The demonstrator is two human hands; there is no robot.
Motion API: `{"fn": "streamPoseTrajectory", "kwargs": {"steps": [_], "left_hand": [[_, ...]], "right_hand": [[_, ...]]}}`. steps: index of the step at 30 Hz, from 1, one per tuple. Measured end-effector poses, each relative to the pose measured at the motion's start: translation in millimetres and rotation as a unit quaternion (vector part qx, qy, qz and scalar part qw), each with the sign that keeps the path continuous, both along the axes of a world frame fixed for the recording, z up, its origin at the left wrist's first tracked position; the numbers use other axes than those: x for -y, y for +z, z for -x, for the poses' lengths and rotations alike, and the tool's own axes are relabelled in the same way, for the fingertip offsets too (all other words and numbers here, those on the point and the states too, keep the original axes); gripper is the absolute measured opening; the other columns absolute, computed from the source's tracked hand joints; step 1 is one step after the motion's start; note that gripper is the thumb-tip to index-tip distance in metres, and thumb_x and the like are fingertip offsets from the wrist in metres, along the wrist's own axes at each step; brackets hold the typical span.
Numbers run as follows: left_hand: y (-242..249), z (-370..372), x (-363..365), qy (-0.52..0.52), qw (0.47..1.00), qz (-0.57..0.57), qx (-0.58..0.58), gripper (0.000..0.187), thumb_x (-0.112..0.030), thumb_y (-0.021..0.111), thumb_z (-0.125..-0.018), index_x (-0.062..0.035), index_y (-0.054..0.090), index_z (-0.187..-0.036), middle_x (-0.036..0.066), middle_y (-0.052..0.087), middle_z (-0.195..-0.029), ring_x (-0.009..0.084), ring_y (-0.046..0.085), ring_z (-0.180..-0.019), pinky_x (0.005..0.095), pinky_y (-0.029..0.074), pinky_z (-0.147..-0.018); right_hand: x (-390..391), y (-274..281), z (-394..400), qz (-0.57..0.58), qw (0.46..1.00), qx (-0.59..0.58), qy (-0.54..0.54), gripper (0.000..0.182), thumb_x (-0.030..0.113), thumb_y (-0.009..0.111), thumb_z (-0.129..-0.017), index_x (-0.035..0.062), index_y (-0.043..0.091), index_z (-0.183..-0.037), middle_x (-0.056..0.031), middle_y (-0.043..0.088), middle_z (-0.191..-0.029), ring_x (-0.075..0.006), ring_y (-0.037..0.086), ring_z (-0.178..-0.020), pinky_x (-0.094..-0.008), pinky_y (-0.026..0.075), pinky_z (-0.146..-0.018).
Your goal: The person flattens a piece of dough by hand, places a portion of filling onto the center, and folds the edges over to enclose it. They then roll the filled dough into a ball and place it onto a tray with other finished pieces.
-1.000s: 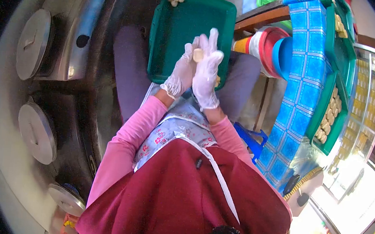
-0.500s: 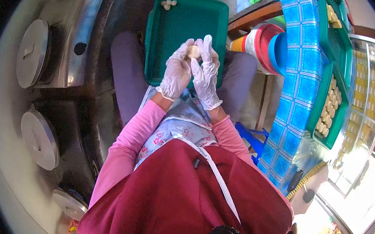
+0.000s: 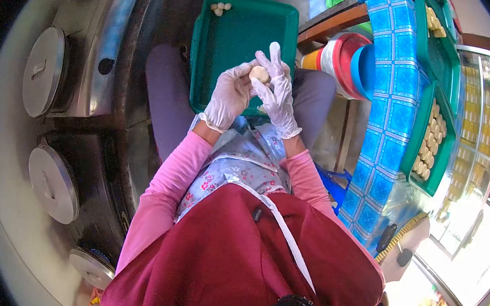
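Both hands wear thin white gloves and meet over the near part of a green tray [image 3: 248, 32] on my lap. Between them is a round, pale piece of dough [image 3: 259, 75]. My left hand [image 3: 231, 94] holds it from the left with bent fingers. From the right, my right hand [image 3: 277, 94] pinches it between the thumb and fingers, with other fingers stretched upward. Several small pale balls [image 3: 220, 8] lie in the tray's far left corner.
On the right, a table with a blue checked cloth [image 3: 382, 107] bears green trays [image 3: 412, 151] of pale rounds. Red and blue basins [image 3: 364, 67] stand beside it. Metal lids [image 3: 43, 71] line the left. A glass cabinet [image 3: 463, 150] stands far right.
The dough piece has shifted slightly right and down with both hands. The right hand has turned, its upper fingers now spread farther apart.
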State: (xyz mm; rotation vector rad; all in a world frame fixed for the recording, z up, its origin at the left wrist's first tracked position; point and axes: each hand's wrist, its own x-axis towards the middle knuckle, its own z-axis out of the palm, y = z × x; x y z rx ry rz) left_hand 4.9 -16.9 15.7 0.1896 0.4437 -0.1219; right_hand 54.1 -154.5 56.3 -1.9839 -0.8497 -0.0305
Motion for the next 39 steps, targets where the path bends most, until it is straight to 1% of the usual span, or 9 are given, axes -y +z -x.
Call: {"fn": "streamPoseTrajectory", "kwargs": {"steps": [1,5,8,13,20,25,28,35,39], "left_hand": [[9.4,-3.2,3.0,0.014,0.999,-0.010,-0.031,0.028,-0.015,0.059,-0.099,0.0044,0.060,-0.119,0.019,0.067,-0.114,0.0313,0.070,-0.099,0.0414,0.060,-0.084],[6.0,-4.2,8.8,0.023,0.987,-0.155,-0.041,0.016,-0.004,0.067,-0.092,0.0033,0.065,-0.106,0.016,0.069,-0.106,0.0279,0.071,-0.096,0.0393,0.061,-0.081],[-2.2,-9.8,17.7,0.121,0.977,-0.166,-0.057,0.020,-0.004,0.066,-0.093,0.0023,0.063,-0.112,0.016,0.067,-0.110,0.0259,0.069,-0.096,0.0398,0.060,-0.082],[5.8,-3.1,16.2,0.072,0.997,0.019,-0.014,0.045,-0.035,0.051,-0.106,0.0035,0.053,-0.129,0.018,0.061,-0.127,0.0353,0.064,-0.113,0.0486,0.054,-0.101],[0.6,-7.6,15.0,0.100,0.993,0.050,-0.040,0.030,-0.019,0.052,-0.105,0.0036,0.057,-0.124,0.017,0.062,-0.128,0.0352,0.062,-0.117,0.0456,0.054,-0.102],[5.9,-8.5,27.7,0.091,0.996,0.001,0.004,0.029,-0.018,0.054,-0.105,0.0044,0.057,-0.123,0.019,0.062,-0.127,0.0332,0.061,-0.119,0.0444,0.051,-0.106],[-1.0,-6.3,24.4,0.091,0.995,0.034,0.016,0.029,-0.017,0.055,-0.104,0.0040,0.056,-0.124,0.019,0.062,-0.128,0.0324,0.060,-0.121,0.0461,0.048,-0.109],[24.8,0.0,44.9,0.076,0.997,-0.027,0.000,0.028,-0.017,0.056,-0.103,-0.0044,0.057,-0.128,0.017,0.061,-0.131,0.0327,0.061,-0.119,0.0465,0.049,-0.107],[7.8,-3.9,36.0,0.058,0.993,0.102,-0.012,0.023,-0.018,0.060,-0.102,-0.0052,0.061,-0.120,0.014,0.065,-0.123,0.0295,0.065,-0.110,0.0448,0.053,-0.100]], "right_hand": [[-0.2,-1.3,-0.7,0.001,1.000,0.003,0.011,0.086,0.013,0.071,-0.084,0.0072,0.031,-0.159,-0.0152,0.052,-0.148,-0.0310,0.050,-0.129,-0.0402,0.039,-0.110],[4.7,-10.1,15.2,-0.061,0.997,-0.031,-0.043,0.079,0.012,0.071,-0.084,0.0061,0.039,-0.155,-0.0152,0.052,-0.149,-0.0312,0.051,-0.129,-0.0400,0.040,-0.109],[6.8,-7.2,27.9,-0.018,0.998,-0.014,-0.054,0.078,0.011,0.071,-0.083,0.0048,0.040,-0.155,-0.0153,0.052,-0.149,-0.0309,0.050,-0.130,-0.0399,0.040,-0.110],[-1.2,-16.0,24.4,-0.108,0.982,-0.134,-0.074,0.083,0.011,0.074,-0.084,0.0058,0.035,-0.157,-0.0141,0.053,-0.147,-0.0288,0.050,-0.129,-0.0378,0.040,-0.110],[-2.7,-6.6,25.5,-0.089,0.989,-0.074,-0.097,0.062,0.010,0.075,-0.085,0.0058,0.055,-0.144,-0.0155,0.047,-0.155,-0.0284,0.050,-0.132,-0.0374,0.040,-0.110],[-2.2,-20.5,30.9,-0.068,0.989,-0.082,-0.105,0.074,0.010,0.062,-0.091,0.0043,0.031,-0.158,-0.0158,0.050,-0.151,-0.0319,0.048,-0.133,-0.0387,0.036,-0.113],[-0.3,-14.6,27.7,-0.024,0.993,0.006,-0.114,0.076,0.008,0.066,-0.090,0.0059,0.033,-0.158,-0.0168,0.051,-0.147,-0.0320,0.050,-0.130,-0.0407,0.038,-0.111],[-2.3,-22.3,37.3,-0.070,0.985,-0.076,-0.140,0.076,0.009,0.060,-0.095,0.0050,0.022,-0.161,-0.0185,0.039,-0.156,-0.0331,0.043,-0.136,-0.0407,0.031,-0.116],[0.7,-11.7,30.5,-0.054,0.989,-0.034,-0.132,0.076,0.007,0.062,-0.094,0.0047,0.024,-0.160,-0.0177,0.039,-0.156,-0.0324,0.043,-0.136,-0.0410,0.032,-0.115]]}}
